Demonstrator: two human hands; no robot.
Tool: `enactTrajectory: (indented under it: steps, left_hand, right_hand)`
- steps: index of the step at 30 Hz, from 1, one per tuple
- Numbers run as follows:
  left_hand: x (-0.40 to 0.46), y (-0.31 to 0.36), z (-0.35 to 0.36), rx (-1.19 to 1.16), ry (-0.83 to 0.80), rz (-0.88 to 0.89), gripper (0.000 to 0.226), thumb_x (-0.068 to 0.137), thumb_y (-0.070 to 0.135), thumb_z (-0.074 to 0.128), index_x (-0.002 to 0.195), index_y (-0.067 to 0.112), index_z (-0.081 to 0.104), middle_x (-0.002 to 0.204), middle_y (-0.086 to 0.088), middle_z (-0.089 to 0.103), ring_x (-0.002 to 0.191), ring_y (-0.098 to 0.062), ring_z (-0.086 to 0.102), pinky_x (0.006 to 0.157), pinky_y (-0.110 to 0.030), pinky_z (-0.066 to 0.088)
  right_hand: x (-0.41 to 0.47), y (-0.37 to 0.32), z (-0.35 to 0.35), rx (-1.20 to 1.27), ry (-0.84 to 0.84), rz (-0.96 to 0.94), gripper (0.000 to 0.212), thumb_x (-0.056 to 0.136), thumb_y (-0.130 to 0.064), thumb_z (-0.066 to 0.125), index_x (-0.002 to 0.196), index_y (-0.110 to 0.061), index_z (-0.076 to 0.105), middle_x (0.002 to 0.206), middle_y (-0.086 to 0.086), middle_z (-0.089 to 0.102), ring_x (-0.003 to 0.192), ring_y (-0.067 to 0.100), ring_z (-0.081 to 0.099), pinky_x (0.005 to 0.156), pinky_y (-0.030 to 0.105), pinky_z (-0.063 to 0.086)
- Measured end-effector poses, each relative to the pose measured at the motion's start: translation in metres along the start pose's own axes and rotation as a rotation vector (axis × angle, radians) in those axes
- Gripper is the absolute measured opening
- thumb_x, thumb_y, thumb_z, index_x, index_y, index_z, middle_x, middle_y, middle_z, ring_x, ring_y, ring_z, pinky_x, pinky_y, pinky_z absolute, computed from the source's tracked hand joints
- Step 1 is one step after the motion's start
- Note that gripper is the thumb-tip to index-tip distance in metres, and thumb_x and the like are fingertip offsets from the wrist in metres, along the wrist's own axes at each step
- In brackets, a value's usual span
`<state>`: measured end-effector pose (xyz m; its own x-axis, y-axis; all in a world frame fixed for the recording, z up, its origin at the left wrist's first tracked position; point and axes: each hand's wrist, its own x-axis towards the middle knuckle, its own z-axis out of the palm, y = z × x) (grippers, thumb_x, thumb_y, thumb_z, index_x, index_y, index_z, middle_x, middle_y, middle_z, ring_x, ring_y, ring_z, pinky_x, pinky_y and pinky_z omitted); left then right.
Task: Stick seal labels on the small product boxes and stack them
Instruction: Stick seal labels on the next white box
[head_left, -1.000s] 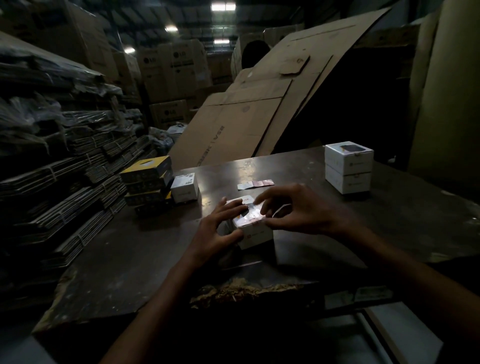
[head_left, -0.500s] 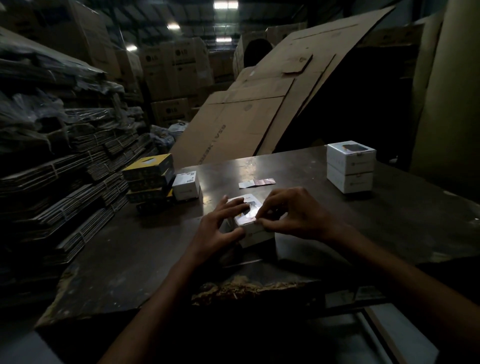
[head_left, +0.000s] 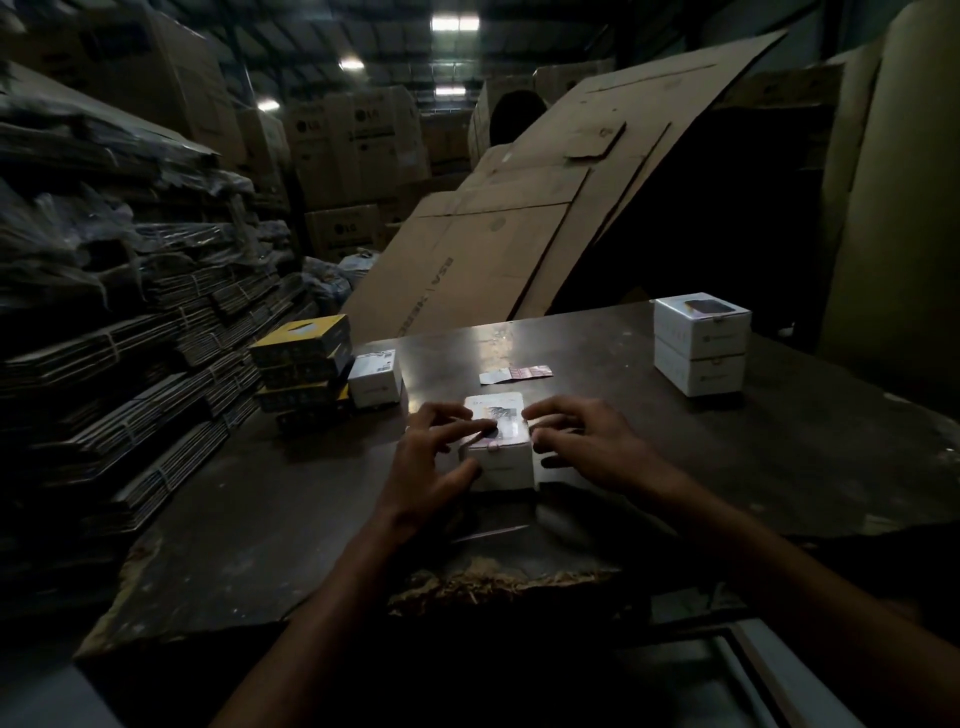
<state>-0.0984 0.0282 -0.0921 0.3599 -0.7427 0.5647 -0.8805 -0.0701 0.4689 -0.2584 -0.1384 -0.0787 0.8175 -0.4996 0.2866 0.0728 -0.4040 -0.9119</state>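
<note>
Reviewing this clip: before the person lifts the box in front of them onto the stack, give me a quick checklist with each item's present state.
1. Seal label folded over the top front edge of the small white cardboard box: ok; a pinkish strip shows there.
2. Label pressed down fully: cannot tell; too dim and blurred.
3. Left hand steadying the box: ok; thumb on the front face, fingers on top.
4. Right hand holding the box: not ok; its fingers lie spread beside the box, gripping nothing.
5. Stack of two white boxes ready to receive: ok; it stands squarely at the far right of the dark worn table.
6. Spare strip of labels at hand: ok; behind the box.
</note>
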Motion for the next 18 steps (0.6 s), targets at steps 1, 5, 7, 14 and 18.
enactTrajectory:
  steps: [1, 5, 7, 14, 18]
  left_hand:
    - [0.0, 0.0, 0.001, 0.001, 0.032, -0.014, 0.043, 0.08, 0.034, 0.058, 0.122, 0.035, 0.069, 0.125, 0.009, 0.051, 0.114, 0.017, 0.04, 0.092, -0.02, 0.045]
    - [-0.004, 0.006, 0.001, 0.011, 0.147, -0.066, 0.044, 0.081, 0.046, 0.045, 0.114, 0.04, 0.072, 0.123, 0.02, 0.059, 0.117, 0.02, 0.037, 0.102, -0.048, 0.036]
    - [-0.008, 0.011, 0.002, 0.105, 0.154, -0.047, 0.043, 0.078, 0.06, 0.049, 0.112, 0.045, 0.07, 0.125, 0.024, 0.059, 0.119, 0.011, 0.042, 0.097, -0.041, 0.029]
    - [-0.003, 0.009, 0.005, 0.183, 0.155, 0.015, 0.051, 0.067, 0.064, 0.068, 0.112, 0.041, 0.067, 0.125, 0.019, 0.061, 0.113, -0.004, 0.058, 0.095, -0.05, 0.046]
    - [-0.007, 0.014, 0.003, 0.226, 0.183, -0.026, 0.051, 0.065, 0.063, 0.056, 0.111, 0.041, 0.068, 0.126, 0.023, 0.062, 0.121, 0.003, 0.044, 0.097, -0.042, 0.031]
  right_hand:
    - [-0.001, 0.002, 0.002, -0.001, 0.004, -0.006, 0.02, 0.09, -0.012, 0.068, 0.105, -0.024, 0.071, 0.101, 0.005, 0.071, 0.092, 0.022, 0.072, 0.079, 0.037, 0.063]
    - [-0.002, 0.004, 0.006, -0.181, -0.024, -0.08, 0.023, 0.085, -0.019, 0.073, 0.106, -0.029, 0.071, 0.094, -0.004, 0.074, 0.088, 0.008, 0.072, 0.078, 0.035, 0.062]
    - [0.002, 0.001, 0.004, -0.311, -0.019, -0.149, 0.025, 0.086, -0.018, 0.072, 0.109, -0.028, 0.07, 0.091, -0.01, 0.071, 0.085, 0.003, 0.069, 0.075, 0.023, 0.059]
    - [0.029, 0.011, -0.006, -0.662, -0.136, -0.217, 0.072, 0.087, -0.015, 0.066, 0.152, -0.025, 0.037, 0.154, 0.003, 0.036, 0.14, 0.022, 0.034, 0.112, 0.021, 0.031]
    - [0.029, 0.017, -0.008, -0.64, -0.111, -0.232, 0.058, 0.085, -0.01, 0.069, 0.139, -0.022, 0.051, 0.141, 0.003, 0.042, 0.127, 0.011, 0.042, 0.088, -0.009, 0.021]
